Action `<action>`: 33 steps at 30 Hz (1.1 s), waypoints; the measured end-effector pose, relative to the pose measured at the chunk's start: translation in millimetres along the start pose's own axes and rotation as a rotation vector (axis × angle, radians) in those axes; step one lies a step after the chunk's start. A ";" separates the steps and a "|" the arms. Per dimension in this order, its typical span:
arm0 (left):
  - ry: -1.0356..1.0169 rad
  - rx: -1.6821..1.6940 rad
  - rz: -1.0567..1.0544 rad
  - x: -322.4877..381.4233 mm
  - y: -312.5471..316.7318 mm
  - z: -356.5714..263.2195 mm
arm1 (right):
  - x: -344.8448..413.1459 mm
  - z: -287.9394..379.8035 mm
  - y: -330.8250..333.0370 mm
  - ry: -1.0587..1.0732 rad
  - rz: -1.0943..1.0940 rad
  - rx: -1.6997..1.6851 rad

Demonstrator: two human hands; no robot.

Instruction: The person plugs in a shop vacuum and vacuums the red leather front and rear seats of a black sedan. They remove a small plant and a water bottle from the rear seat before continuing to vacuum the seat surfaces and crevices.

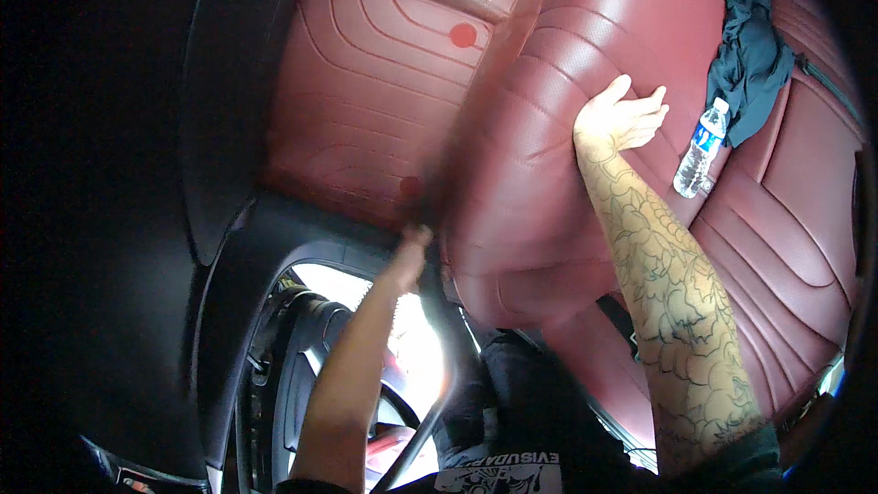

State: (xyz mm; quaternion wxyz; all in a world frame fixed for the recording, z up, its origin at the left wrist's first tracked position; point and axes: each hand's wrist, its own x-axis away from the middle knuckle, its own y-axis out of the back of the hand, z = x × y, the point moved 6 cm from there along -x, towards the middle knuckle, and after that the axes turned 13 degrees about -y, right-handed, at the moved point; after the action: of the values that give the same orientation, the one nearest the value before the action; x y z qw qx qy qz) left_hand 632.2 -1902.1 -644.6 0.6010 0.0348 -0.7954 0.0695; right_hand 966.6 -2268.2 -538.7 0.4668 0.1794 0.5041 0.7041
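My left hand (411, 257), blurred, is closed around the end of a black hose (415, 436) at the car's door sill. A dark, blurred nozzle-like part (435, 195) extends from it along the gap between the red quilted floor mat (384, 89) and the seat front. My right hand (621, 116) rests on the red leather rear seat cushion (528, 130), its fingers spread and nothing in them. Just beyond it, a clear plastic water bottle (699, 147) lies against the seat back.
A crumpled dark cloth (751, 55) lies on the seat beside the bottle. The red leather backrest (775, 240) rises at the right. Black trim, apparently a front seat's back (123, 151), fills the left. Bright light comes through the door opening (411, 336) below.
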 end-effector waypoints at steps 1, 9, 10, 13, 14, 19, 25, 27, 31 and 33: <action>0.017 -0.023 0.031 13.5 -18.4 16.0 | 0.6 -0.2 2.2 -0.023 0.020 0.016; -0.103 0.529 -0.426 -19.9 128.7 -38.0 | 1.3 2.6 -3.5 -0.052 0.021 0.029; -0.019 0.532 -0.483 -22.6 132.3 -27.0 | 3.8 3.2 -5.0 -0.071 0.092 0.047; 0.149 0.560 -0.225 -17.8 77.9 20.3 | 1.7 17.0 20.7 -0.025 0.118 0.062; 0.129 0.416 -0.181 -7.5 59.7 34.0 | -4.3 20.6 29.6 -0.068 0.177 0.140; 0.080 0.143 -0.016 52.6 24.4 9.7 | -91.9 99.6 57.1 0.369 0.327 0.338; -0.571 -0.016 -0.219 -15.7 -9.7 -296.8 | -251.8 117.7 -77.1 -0.332 0.065 0.189; -0.712 -0.344 -0.326 -49.7 -54.8 -385.2 | -288.6 113.7 -107.8 -0.343 0.028 0.289; -0.562 -0.479 -0.274 -99.0 -116.0 -466.7 | -297.3 105.0 -123.9 -0.226 0.034 0.186; -0.584 -0.935 -0.417 -91.2 -133.9 -485.4 | -287.5 100.1 -123.8 -0.253 0.080 0.229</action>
State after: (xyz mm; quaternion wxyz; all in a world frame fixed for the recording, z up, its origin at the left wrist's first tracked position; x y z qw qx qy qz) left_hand 1137.7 -1963.0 -593.0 0.3097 -0.0604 -0.8505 -0.4207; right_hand 1241.7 -2447.9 -541.8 0.4748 0.3386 0.5107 0.6318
